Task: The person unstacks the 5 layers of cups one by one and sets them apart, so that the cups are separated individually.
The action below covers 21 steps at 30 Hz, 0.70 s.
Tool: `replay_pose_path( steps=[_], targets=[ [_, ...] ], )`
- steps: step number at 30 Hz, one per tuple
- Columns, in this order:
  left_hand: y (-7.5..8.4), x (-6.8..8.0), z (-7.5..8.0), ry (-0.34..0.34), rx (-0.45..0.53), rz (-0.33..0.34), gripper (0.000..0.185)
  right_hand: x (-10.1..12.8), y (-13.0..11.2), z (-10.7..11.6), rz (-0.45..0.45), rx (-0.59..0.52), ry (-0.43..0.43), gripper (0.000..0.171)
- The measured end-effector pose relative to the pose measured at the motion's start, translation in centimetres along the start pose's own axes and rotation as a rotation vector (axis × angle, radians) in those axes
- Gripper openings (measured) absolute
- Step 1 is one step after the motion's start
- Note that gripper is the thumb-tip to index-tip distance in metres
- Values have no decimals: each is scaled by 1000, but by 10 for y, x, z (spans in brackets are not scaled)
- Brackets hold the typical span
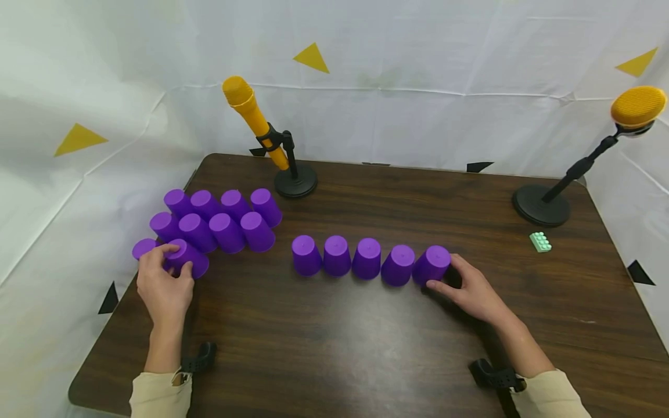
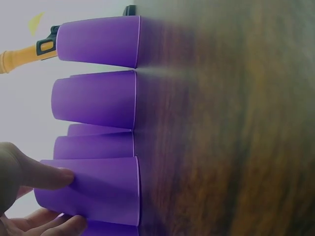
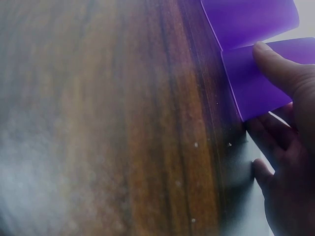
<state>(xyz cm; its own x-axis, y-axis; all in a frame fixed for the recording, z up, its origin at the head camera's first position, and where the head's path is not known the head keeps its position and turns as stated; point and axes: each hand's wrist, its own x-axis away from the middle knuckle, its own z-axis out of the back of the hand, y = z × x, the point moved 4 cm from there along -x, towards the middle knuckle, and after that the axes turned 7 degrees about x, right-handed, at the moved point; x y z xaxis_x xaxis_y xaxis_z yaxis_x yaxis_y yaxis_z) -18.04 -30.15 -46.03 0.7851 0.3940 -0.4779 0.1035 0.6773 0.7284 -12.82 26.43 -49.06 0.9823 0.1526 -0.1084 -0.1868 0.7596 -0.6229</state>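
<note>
Toward the table's left edge, my left hand point(image 1: 166, 288) grips an upside-down purple cup point(image 1: 191, 260), thumb on its near side and fingers across its far side. In the left wrist view that cup point(image 2: 106, 189) stands mouth down on the wood, close beside others. More purple cups point(image 1: 228, 232) stand behind it in staggered rows. My right hand point(image 1: 473, 295) holds the rightmost cup point(image 1: 431, 267) of a separate front row between thumb and fingers. The right wrist view has its thumb lying on this cup point(image 3: 246, 91), which meets its neighbour point(image 3: 251, 19) at the rim.
A yellow microphone point(image 1: 256, 121) on a black stand point(image 1: 295, 181) rises behind the cups. Another yellow microphone point(image 1: 639, 107) leans over its round base point(image 1: 541, 205) at the back right. A small mint-green toy brick point(image 1: 540, 242) lies in front of that base. White sheeting surrounds the dark wooden table point(image 1: 334, 348).
</note>
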Motion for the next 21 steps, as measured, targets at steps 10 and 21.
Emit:
replay_pose_path(
  steps=[10, 21],
  targets=[
    [38, 0, 17, 85, 25, -105, 27, 0, 1, 0, -5, 4, 3, 49],
    [100, 31, -49, -217, 381, -192, 40, 0, 0, 0, -2, 2, 1, 50]
  ],
)
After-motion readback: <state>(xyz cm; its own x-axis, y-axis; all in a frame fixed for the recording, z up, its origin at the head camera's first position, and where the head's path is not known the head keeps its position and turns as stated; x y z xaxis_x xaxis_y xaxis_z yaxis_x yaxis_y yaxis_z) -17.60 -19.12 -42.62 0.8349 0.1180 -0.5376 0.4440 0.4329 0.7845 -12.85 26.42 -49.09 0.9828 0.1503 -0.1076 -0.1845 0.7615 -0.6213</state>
